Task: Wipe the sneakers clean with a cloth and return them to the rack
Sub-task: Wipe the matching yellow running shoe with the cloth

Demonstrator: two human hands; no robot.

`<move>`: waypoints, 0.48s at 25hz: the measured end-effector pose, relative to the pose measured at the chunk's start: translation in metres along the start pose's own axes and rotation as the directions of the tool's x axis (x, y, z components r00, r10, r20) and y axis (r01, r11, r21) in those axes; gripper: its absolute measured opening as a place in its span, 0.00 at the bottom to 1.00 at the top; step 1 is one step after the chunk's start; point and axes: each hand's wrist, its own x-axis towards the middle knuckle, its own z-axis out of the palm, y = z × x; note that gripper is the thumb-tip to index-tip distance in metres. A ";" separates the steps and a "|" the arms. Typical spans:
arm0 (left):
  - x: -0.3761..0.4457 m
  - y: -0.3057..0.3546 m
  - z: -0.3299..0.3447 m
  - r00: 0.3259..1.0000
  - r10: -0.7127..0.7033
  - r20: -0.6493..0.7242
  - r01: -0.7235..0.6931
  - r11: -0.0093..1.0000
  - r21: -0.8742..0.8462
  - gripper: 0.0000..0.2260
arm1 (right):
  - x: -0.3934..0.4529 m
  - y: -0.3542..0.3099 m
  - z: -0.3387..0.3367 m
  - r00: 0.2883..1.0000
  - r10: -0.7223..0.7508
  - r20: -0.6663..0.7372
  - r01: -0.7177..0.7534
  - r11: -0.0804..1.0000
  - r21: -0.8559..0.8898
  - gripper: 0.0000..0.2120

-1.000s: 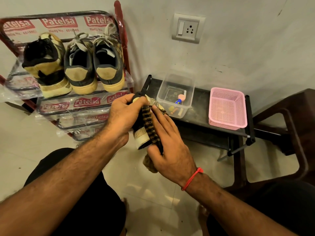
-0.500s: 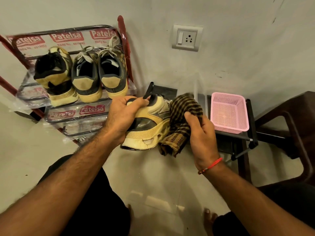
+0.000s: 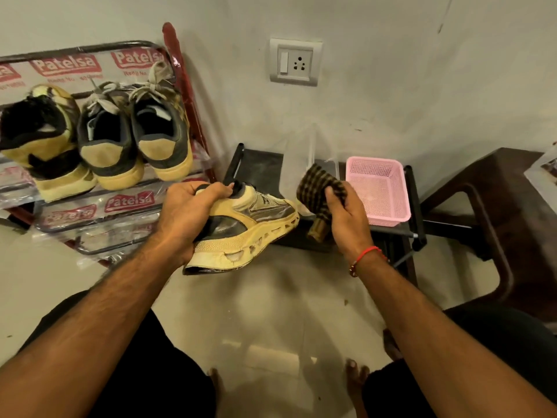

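My left hand (image 3: 187, 218) grips a cream and grey sneaker (image 3: 259, 224) by its heel, holding it on its side above the floor with the toe pointing right. My right hand (image 3: 343, 215) holds a bunched brown checked cloth (image 3: 316, 188) just right of the toe, apart from the shoe. The red metal rack (image 3: 180, 86) stands at the left. Its top shelf carries a matching cream and black sneaker (image 3: 45, 146) and a pair of grey sneakers (image 3: 132, 140) with cream heels.
A low black stand (image 3: 262, 167) against the wall holds a clear plastic box (image 3: 301, 152) and a pink basket (image 3: 376, 188). A dark brown chair (image 3: 494, 212) is at the right. A wall socket (image 3: 295, 61) sits above. My bare feet rest on the tiled floor.
The sneaker has turned from upright to lying on its side, toe to the right. My right hand drew the cloth off the shoe and moved right, bunching it tighter.
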 end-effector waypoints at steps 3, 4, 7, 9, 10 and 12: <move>0.000 0.002 -0.002 0.999 -0.024 -0.030 0.025 0.999 0.040 0.10 | -0.005 -0.008 0.013 0.993 0.111 0.044 -0.116 0.982 0.148 0.06; 0.000 0.002 -0.005 0.998 -0.038 -0.046 0.040 0.998 0.046 0.09 | -0.005 -0.010 0.016 0.987 0.154 0.044 -0.160 0.964 0.214 0.06; 0.002 0.002 -0.017 0.994 -0.081 -0.072 0.086 0.994 0.064 0.06 | -0.012 -0.010 0.025 0.968 0.240 0.079 -0.252 0.941 0.225 0.06; 0.004 0.001 -0.022 0.994 -0.076 -0.080 0.085 0.991 0.104 0.07 | -0.018 -0.009 0.030 0.962 0.250 0.114 -0.269 0.942 0.201 0.06; 0.003 0.000 -0.024 0.994 -0.071 -0.084 0.080 0.990 0.118 0.08 | -0.021 -0.011 0.032 0.960 0.250 0.129 -0.272 0.940 0.205 0.06; 0.002 -0.001 -0.026 0.995 -0.067 -0.076 0.076 0.989 0.124 0.09 | -0.026 -0.017 0.032 0.960 0.246 0.130 -0.271 0.934 0.234 0.05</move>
